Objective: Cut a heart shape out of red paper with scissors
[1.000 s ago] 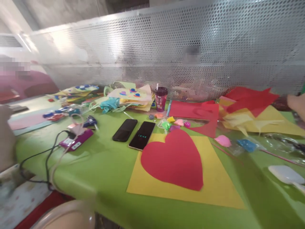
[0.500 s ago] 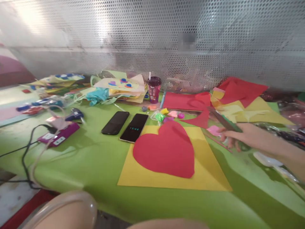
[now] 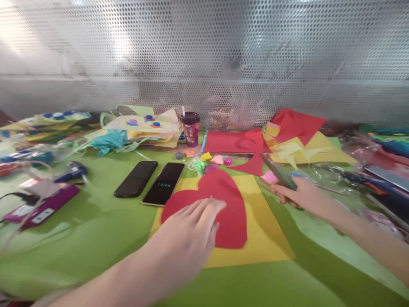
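Observation:
My left hand [image 3: 188,234] reaches over a red paper heart [image 3: 230,221] with its fingers stretched forward and close together. It appears to hold nothing; whether the fingertips touch the paper I cannot tell. Under the heart is a yellow paper sheet [image 3: 271,243]. Right of the sheet, my right hand [image 3: 292,192] is closed around what look like scissors [image 3: 279,170] with a dark blade and green handle, partly hidden and blurred. Their blade points away, beside a red paper scrap [image 3: 251,165]. Near those fingers lies a small pink piece [image 3: 269,177].
Two phones [image 3: 136,179] lie left of the sheet, and a purple power strip [image 3: 47,207] with cables sits farther left. A lidded purple cup [image 3: 190,130] stands at the back among paper piles [image 3: 142,121]. Behind rises a perforated metal wall [image 3: 204,51].
My left hand has come into view from below and now reaches over the heart. My right hand remains at the scissors. The whole view has shifted somewhat to the right.

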Motion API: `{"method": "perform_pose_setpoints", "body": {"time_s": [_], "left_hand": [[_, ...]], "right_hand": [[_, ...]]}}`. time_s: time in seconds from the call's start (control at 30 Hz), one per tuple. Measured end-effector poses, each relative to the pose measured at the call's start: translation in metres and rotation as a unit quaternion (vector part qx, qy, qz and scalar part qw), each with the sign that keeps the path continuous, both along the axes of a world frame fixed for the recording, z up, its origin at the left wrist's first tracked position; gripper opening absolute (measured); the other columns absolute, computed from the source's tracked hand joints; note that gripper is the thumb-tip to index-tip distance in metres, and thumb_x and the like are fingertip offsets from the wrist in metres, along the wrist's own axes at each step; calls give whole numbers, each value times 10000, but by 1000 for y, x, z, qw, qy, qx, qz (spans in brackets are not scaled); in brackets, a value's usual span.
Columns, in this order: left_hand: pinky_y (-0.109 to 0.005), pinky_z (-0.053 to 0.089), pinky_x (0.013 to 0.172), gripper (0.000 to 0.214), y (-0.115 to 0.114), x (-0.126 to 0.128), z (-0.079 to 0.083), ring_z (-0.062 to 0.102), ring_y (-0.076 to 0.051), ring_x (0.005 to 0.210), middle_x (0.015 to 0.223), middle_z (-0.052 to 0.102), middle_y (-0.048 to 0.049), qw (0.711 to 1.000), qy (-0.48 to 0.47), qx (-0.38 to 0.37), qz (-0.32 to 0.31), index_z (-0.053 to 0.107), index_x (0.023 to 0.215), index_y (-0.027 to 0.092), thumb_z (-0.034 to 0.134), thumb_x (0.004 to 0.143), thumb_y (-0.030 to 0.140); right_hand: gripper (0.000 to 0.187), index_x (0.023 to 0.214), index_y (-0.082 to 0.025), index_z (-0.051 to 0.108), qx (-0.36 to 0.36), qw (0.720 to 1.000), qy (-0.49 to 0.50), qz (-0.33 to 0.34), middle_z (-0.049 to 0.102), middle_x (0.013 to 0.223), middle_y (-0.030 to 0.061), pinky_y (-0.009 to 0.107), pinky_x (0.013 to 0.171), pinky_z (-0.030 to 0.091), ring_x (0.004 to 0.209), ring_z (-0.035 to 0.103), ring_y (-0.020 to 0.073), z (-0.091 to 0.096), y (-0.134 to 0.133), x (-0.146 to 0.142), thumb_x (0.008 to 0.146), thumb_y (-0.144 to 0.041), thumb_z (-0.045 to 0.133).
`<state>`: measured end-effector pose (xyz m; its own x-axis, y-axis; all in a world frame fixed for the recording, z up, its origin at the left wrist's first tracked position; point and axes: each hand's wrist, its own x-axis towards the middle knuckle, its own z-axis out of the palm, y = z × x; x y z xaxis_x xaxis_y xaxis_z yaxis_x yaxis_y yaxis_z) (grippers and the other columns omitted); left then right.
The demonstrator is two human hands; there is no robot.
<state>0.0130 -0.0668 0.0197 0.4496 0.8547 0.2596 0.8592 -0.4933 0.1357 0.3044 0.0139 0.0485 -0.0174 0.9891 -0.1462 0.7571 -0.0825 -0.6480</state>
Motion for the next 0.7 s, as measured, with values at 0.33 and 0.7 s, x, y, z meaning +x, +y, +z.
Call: {"method": "perform_pose_setpoints", "body": {"time_s": [0.33,0.7], "left_hand": [[-605,194,1056,577,22,-12,-31,79,-364,1364,1497,182,40,984,64,-132,-103,154,1428,350,259,904,568],[-597,157,1067,616,29,-3,-16,41,-361,1366,1497,152,51,976,90,-170,-105,174,1429,307,181,894,611]], "right_hand": [[459,1243,-249,541,31,985,-114,124,693,939,32,335,639,510,717,651,212,11,-19,-8,795,-279,449],[264,956,-403,697,-304,939,-29,156,715,886,18,357,747,541,791,677,243,58,-120,64,801,-383,484]]}}
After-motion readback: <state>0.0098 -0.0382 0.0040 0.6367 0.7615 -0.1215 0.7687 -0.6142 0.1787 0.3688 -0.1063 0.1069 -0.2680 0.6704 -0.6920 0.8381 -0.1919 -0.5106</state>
